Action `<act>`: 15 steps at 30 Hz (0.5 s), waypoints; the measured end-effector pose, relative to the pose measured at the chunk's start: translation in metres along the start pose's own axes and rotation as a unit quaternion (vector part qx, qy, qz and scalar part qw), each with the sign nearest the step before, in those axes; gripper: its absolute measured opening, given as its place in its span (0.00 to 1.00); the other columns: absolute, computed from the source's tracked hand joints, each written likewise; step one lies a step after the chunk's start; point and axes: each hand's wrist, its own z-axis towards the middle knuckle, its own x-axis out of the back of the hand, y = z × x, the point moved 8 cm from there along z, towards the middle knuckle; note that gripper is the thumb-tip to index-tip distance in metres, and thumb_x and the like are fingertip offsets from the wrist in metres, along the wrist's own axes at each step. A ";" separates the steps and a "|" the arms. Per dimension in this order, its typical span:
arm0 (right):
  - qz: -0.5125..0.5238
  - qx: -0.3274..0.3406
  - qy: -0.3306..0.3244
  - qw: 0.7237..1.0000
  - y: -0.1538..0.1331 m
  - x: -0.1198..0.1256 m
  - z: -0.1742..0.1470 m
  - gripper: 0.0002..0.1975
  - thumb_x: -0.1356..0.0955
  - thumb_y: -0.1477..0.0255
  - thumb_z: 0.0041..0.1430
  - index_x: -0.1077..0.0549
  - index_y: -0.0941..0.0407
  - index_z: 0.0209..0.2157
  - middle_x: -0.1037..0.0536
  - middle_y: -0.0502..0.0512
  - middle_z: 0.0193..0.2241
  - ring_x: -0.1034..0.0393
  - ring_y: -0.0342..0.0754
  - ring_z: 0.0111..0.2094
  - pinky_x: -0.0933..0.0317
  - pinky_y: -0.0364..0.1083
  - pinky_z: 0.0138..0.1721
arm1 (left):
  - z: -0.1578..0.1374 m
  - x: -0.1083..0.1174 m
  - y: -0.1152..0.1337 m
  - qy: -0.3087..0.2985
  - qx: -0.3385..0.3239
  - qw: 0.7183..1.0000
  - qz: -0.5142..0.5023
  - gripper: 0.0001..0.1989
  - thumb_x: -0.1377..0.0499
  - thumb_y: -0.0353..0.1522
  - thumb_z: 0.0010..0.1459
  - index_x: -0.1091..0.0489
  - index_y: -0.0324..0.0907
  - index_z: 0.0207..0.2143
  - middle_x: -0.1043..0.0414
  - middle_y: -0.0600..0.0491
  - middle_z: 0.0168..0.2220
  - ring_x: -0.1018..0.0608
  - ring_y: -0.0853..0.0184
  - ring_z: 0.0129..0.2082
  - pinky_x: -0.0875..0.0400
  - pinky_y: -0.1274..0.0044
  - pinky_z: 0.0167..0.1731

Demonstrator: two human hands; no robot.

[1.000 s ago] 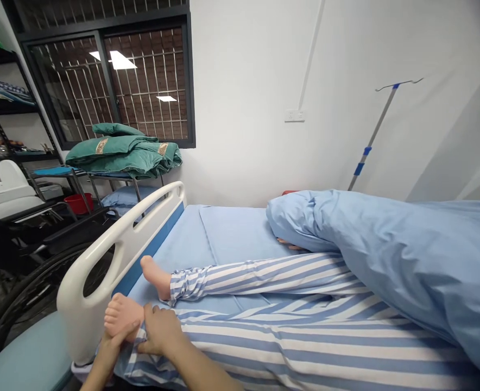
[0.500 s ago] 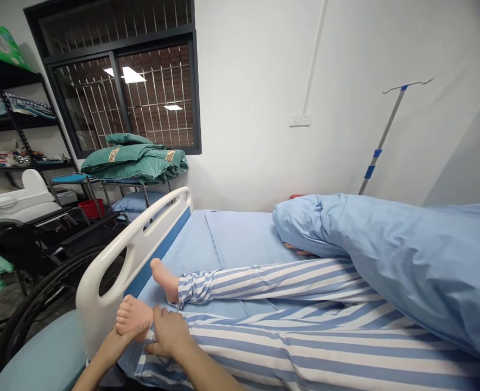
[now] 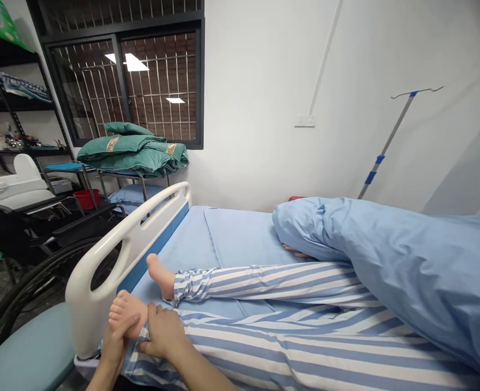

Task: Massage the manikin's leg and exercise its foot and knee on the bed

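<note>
On the bed lies a figure in blue-and-white striped pyjama trousers [image 3: 272, 282]; its smooth feet look like a manikin's. My left hand [image 3: 114, 343] is wrapped around the near foot [image 3: 131, 310], with the thumb across its side and the fingers partly hidden behind the sole. Just above, at the ankle, my right hand [image 3: 165, 331] is closed over the trouser cuff, fingers on the far side and thumb on the near side. The far foot [image 3: 161, 276] rests beyond my hands, toes up. Its trouser leg is bunched at the ankle.
A white footboard [image 3: 136, 231] stands just past the feet. A blue quilt [image 3: 386, 255] covers the upper body, with fingertips showing under its edge. Left of the bed are a wheelchair [image 3: 32, 298] and a pale blue-green rounded surface [image 3: 28, 347]. An IV pole [image 3: 390, 142] stands behind.
My left hand has turned more upright and wraps further around the near foot. My right hand keeps its hold at the ankle. The view has shifted slightly.
</note>
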 end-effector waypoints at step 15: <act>0.006 0.003 -0.018 1.000 0.000 -0.003 0.001 0.32 0.32 0.57 0.35 0.39 0.59 0.42 0.27 0.61 0.35 0.29 0.59 0.32 0.34 0.54 0.29 | 0.005 -0.011 -0.032 -0.077 0.083 0.990 -0.084 0.21 0.34 0.38 0.33 0.31 0.42 0.34 0.24 0.52 0.31 0.24 0.55 0.39 0.26 0.70 0.34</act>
